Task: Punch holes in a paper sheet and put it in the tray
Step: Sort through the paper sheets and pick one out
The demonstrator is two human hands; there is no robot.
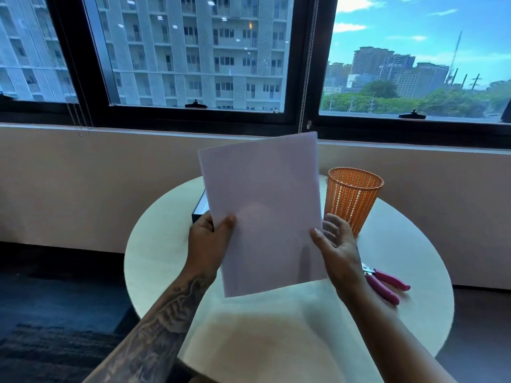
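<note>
Holding a paper sheet point(265, 211) upright above the round bench point(304, 327), both hands. Left hand point(208, 239) fingers clamped on its left edge; right hand point(336, 244) thumb on the right edge, fingers spread behind. Dark tray point(199, 210), probably, mostly hidden behind the sheet. Pink-handled punch point(384, 281) lies right, near orange mesh basket point(352, 197).
</note>
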